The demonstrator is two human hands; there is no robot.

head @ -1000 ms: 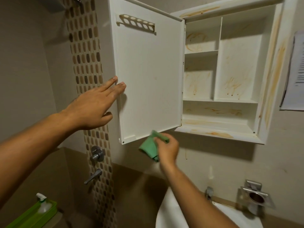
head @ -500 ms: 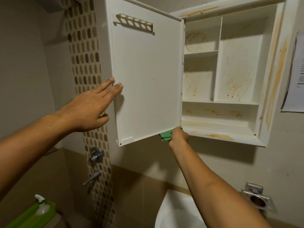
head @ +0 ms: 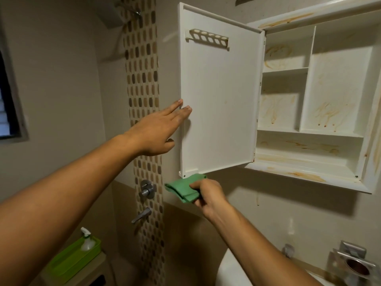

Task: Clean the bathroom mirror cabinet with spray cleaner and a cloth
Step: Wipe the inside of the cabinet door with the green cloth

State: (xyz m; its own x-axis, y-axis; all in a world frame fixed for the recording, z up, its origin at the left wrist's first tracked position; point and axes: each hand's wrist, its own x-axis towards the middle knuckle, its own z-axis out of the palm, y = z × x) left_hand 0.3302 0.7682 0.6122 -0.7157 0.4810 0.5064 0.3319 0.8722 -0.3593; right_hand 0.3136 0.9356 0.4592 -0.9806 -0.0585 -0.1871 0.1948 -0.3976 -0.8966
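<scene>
The white mirror cabinet (head: pixel 321 178) hangs on the wall with its door (head: pixel 218 104) swung open to the left. Orange-brown stains streak its shelves, back panels and frame. My left hand (head: pixel 158 131) lies flat, fingers apart, against the door's outer left edge, thumb under it. My right hand (head: pixel 206 195) grips a folded green cloth (head: pixel 184 187) just below the door's bottom left corner. A clear spray bottle (head: pixel 87 240) with a white trigger stands in a green tray (head: pixel 72 259) at the lower left.
A mosaic tile strip with two chrome shower valves (head: pixel 146 190) runs down the wall left of the door. A white basin (head: pixel 231 271) and tap (head: pixel 287 249) sit below the cabinet, a chrome cup holder (head: pixel 354 267) at lower right, a window (head: pixel 8 112) at far left.
My right hand with the cloth slid left along the door's bottom edge, from the hinge end to the outer corner. My left hand stays on the door's edge.
</scene>
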